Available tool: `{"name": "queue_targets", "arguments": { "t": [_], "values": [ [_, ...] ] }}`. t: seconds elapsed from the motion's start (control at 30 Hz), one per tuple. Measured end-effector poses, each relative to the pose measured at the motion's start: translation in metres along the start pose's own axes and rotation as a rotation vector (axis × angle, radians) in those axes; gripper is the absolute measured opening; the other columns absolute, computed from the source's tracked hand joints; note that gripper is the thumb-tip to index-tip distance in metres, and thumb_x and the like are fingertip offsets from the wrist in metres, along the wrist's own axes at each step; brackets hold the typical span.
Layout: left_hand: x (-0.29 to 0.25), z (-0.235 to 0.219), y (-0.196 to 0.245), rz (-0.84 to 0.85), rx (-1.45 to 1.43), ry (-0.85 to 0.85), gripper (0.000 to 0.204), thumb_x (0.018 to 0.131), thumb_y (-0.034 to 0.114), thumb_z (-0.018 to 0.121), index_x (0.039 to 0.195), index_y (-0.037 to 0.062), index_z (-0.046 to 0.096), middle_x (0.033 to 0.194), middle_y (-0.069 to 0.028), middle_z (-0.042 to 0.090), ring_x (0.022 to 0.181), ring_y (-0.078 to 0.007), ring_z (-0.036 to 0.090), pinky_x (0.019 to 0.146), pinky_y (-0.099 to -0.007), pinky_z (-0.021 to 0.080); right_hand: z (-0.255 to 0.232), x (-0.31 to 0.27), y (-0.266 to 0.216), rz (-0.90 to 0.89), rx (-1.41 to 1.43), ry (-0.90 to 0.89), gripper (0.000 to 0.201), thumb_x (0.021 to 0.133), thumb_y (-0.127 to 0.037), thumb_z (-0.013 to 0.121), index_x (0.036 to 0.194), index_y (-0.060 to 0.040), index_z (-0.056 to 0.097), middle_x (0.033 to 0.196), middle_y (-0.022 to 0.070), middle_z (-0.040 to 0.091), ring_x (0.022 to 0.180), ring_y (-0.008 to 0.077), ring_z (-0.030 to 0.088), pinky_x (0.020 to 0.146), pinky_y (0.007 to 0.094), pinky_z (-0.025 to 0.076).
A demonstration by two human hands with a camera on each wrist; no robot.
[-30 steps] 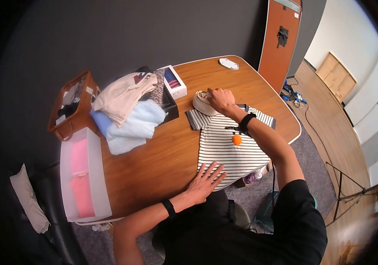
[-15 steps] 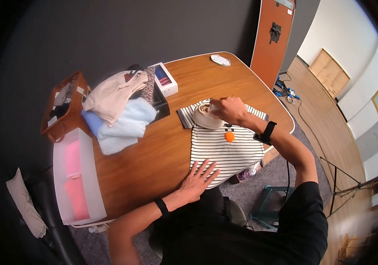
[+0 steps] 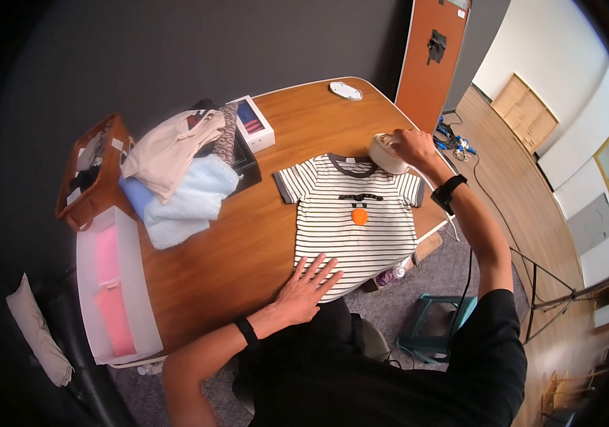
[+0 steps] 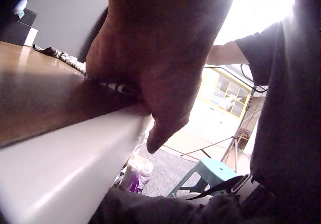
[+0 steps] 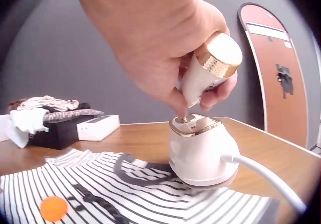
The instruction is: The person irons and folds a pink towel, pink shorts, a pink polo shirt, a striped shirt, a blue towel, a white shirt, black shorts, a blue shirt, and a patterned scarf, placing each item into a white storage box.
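A black-and-white striped T-shirt [image 3: 326, 242] with a dark collar and an orange pompom-like dot lies spread on the wooden table. My right hand [image 3: 416, 148] grips the handle of a white, gold-trimmed garment steamer [image 3: 388, 158] at the shirt's right shoulder, beside the collar. In the right wrist view, fingers curl round the gold-ringed handle above the steamer's rounded body [image 5: 203, 153], and a white cord [image 5: 266, 176] trails from it. My left hand [image 3: 303, 292] rests with fingers spread on the shirt's lower left hem, by the near table edge.
Left of the shirt, folded clothes and a light blue towel [image 3: 191, 199] are piled on a black box. Around them stand a white box [image 3: 262, 135], a brown basket [image 3: 70, 203] and a translucent bin [image 3: 144, 313]. A white oval plate [image 3: 346, 90] lies at the far edge.
The right hand has carried the steamer from the shirt's left shoulder, down over the upper chest, and across to the right shoulder. The left hand stays on the hem.
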State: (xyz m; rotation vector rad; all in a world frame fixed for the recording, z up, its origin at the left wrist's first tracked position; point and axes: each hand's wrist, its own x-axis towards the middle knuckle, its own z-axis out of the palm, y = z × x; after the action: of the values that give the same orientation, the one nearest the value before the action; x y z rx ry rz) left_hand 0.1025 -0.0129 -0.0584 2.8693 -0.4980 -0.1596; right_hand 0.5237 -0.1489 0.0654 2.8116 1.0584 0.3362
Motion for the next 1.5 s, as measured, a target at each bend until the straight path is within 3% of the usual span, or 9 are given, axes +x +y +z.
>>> {"name": "queue_targets", "arguments": {
  "t": [0.47, 0.57, 0.63, 0.8, 0.9, 0.97, 1.13, 1.27, 1.5],
  "values": [
    [-0.028, -0.002, -0.009, -0.015, -0.046, 0.021, 0.099, 0.085, 0.027, 0.080, 0.165, 0.0108, 0.024, 0.173, -0.0170, 0.014, 0.160, -0.0410, 0.008, 0.127, -0.0623, 0.009, 0.037, -0.038, 0.125, 0.209, -0.044, -0.097, 0.058, 0.093, -0.048, 0.068, 0.129, -0.0030, 0.058, 0.106, 0.0196, 0.074, 0.103, 0.0402, 0.071, 0.088, 0.0485, 0.056],
    [-0.030, -0.002, -0.008, -0.037, -0.086, 0.080, 0.100, 0.085, 0.026, 0.081, 0.163, 0.0029, 0.023, 0.171, -0.0213, 0.015, 0.158, -0.0446, 0.010, 0.127, -0.0620, 0.013, 0.043, -0.064, 0.099, -0.059, -0.224, 0.623, 0.054, 0.093, -0.044, 0.070, 0.123, -0.0004, 0.059, 0.101, 0.0182, 0.072, 0.102, 0.0378, 0.069, 0.092, 0.0473, 0.052],
    [-0.036, -0.005, -0.003, -0.084, -0.080, 0.121, 0.099, 0.086, 0.027, 0.081, 0.162, 0.0005, 0.024, 0.170, -0.0232, 0.016, 0.157, -0.0465, 0.012, 0.126, -0.0620, 0.015, 0.023, -0.097, 0.072, -0.087, -0.012, 0.509, 0.046, 0.093, -0.037, 0.071, 0.117, 0.0007, 0.060, 0.097, 0.0184, 0.068, 0.101, 0.0363, 0.065, 0.095, 0.0472, 0.048],
    [-0.048, 0.001, 0.003, -0.190, -0.026, 0.204, 0.083, 0.088, 0.035, 0.080, 0.152, -0.0035, 0.044, 0.164, -0.0272, 0.029, 0.152, -0.0502, 0.023, 0.120, -0.0618, 0.031, 0.044, -0.237, 0.008, 0.023, 0.339, 0.314, 0.047, 0.098, -0.036, 0.067, 0.064, -0.0034, 0.064, 0.059, 0.0171, 0.061, 0.052, 0.0380, 0.062, 0.052, 0.0469, 0.050],
    [-0.046, 0.002, 0.004, -0.179, -0.034, 0.262, 0.071, 0.088, 0.031, 0.081, 0.140, -0.0077, 0.054, 0.158, -0.0291, 0.038, 0.150, -0.0509, 0.028, 0.118, -0.0611, 0.035, 0.086, -0.299, -0.022, 0.161, 0.471, 0.084, 0.053, 0.096, -0.048, 0.068, 0.070, -0.0014, 0.071, 0.059, 0.0177, 0.065, 0.054, 0.0372, 0.066, 0.055, 0.0464, 0.054],
    [-0.045, 0.007, 0.006, -0.133, 0.019, 0.293, 0.059, 0.087, 0.027, 0.081, 0.129, -0.0075, 0.061, 0.151, -0.0289, 0.046, 0.144, -0.0502, 0.039, 0.116, -0.0598, 0.039, 0.094, -0.311, -0.037, 0.460, 0.733, -0.306, 0.054, 0.094, -0.055, 0.070, 0.097, -0.0006, 0.072, 0.093, 0.0172, 0.077, 0.087, 0.0275, 0.075, 0.080, 0.0436, 0.057],
    [-0.041, 0.024, -0.006, -0.021, 0.125, 0.387, 0.034, 0.086, 0.021, 0.076, 0.109, -0.0015, 0.066, 0.137, -0.0222, 0.061, 0.133, -0.0380, 0.056, 0.111, -0.0548, 0.046, 0.142, -0.331, -0.061, 0.508, 1.724, -0.351, 0.025, 0.096, -0.026, 0.078, 0.097, -0.0036, 0.069, 0.099, -0.0014, 0.069, 0.101, 0.0114, 0.060, 0.093, 0.0317, 0.045],
    [-0.041, -0.012, -0.011, 0.008, 0.201, 0.426, 0.021, 0.087, 0.011, 0.067, 0.104, -0.0014, 0.068, 0.131, -0.0191, 0.065, 0.130, -0.0345, 0.059, 0.113, -0.0521, 0.045, 0.148, -0.358, -0.063, 0.556, 1.887, -0.255, 0.012, 0.097, -0.012, 0.075, 0.091, -0.0072, 0.066, 0.090, -0.0050, 0.064, 0.084, 0.0044, 0.056, 0.078, 0.0242, 0.045],
    [-0.047, -0.017, -0.017, 0.054, -0.015, 0.369, 0.015, 0.086, 0.002, 0.065, 0.100, -0.0007, 0.071, 0.121, -0.0139, 0.071, 0.123, -0.0287, 0.065, 0.108, -0.0494, 0.049, 0.106, -0.386, -0.040, 0.570, 1.662, -0.077, 0.034, 0.101, -0.001, 0.060, 0.135, 0.0000, 0.065, 0.087, -0.0002, 0.069, 0.079, 0.0071, 0.060, 0.072, 0.0210, 0.047]
  ]
}}
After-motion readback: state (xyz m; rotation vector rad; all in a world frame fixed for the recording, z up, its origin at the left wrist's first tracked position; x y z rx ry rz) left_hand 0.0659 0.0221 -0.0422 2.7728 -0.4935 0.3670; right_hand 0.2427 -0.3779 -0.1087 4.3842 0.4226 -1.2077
